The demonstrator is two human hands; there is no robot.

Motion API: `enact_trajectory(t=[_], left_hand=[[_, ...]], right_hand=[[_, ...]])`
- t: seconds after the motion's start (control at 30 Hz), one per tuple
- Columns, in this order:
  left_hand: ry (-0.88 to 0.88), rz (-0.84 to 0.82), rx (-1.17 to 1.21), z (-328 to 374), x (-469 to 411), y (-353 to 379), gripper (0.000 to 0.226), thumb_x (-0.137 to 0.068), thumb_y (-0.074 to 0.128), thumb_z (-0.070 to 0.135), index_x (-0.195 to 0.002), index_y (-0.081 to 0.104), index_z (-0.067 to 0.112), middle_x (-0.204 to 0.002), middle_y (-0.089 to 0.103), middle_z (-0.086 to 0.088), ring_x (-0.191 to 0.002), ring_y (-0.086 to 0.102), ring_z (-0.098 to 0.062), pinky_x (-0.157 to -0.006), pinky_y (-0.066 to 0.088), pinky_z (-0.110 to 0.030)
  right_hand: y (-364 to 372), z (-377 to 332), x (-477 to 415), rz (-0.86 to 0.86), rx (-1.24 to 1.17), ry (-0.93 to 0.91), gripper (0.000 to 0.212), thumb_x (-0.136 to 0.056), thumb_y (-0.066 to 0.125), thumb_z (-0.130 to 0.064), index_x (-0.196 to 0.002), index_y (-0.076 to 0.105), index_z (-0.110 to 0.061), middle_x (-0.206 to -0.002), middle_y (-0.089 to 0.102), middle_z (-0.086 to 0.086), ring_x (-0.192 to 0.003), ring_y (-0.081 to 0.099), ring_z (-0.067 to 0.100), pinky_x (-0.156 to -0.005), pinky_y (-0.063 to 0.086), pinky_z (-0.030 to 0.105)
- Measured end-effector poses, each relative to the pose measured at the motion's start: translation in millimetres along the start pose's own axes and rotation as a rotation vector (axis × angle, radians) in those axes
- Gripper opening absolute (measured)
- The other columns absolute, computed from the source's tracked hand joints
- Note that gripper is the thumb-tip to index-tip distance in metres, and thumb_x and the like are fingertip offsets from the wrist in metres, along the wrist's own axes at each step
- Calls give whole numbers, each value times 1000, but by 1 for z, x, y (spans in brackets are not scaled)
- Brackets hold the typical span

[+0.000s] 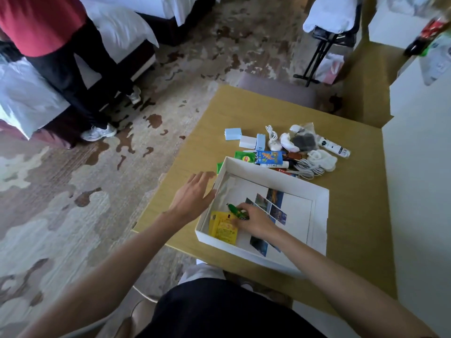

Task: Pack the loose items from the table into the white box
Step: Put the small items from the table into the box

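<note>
the left hand (192, 195) is spread flat with fingers apart, holding nothing, its fingertips at the left wall of the white box (324, 215). just to its right, inside the box's near left corner, lie yellow packets (223, 229). the right hand (253, 222) pinches a small green sachet (235, 210) above them, fingers closed on it. it looks light, thin and floppy, so a pinch at one edge should do. farther right, beyond the box, the loose items (288, 150) wait on the table (358, 191).
</note>
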State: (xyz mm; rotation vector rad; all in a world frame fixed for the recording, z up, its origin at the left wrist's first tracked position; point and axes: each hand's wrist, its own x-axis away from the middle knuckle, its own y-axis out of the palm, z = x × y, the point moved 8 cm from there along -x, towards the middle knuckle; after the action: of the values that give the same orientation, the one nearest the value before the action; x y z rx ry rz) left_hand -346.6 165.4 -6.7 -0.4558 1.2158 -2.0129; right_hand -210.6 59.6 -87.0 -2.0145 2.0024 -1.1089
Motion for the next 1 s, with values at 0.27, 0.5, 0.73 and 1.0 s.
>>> enact_trajectory(t=[0.27,0.5,0.73,1.0], left_hand=[[-118,-146,83,-19,6,14,37,-95,39,50,-119,52,26,-102,70,0,-78,63,-17,-63,49,-30],[-92,-128,7,-7,-1,17,38,-96,41,41,-128,43,20,-119,62,1,-90,62,-22,-60,42,-29],[-110,-124,10,6,-1,20,49,-94,45,34,-137,28,17,-134,51,-8,-116,52,-28,-78,51,-44],[-190,-53,133,1,-50,-5,34,-95,36,32,-126,45,22,-123,62,-1,-101,61,-26,-79,53,-45]], right_hand=[[18,-10,6,126,320,-88,45,-84,64,-53,-114,62,-20,-100,45,-4,-84,52,16,-68,41,29],[-1,4,33,-177,371,-158,29,-93,57,-21,-120,60,-16,-99,63,3,-84,61,19,-68,47,29],[-13,17,40,-248,357,-84,30,-92,61,-29,-121,63,-21,-111,66,-1,-88,59,9,-73,45,21],[-115,-28,13,186,129,-193,28,-95,56,-23,-122,61,-24,-96,65,-11,-80,60,-2,-68,45,12]])
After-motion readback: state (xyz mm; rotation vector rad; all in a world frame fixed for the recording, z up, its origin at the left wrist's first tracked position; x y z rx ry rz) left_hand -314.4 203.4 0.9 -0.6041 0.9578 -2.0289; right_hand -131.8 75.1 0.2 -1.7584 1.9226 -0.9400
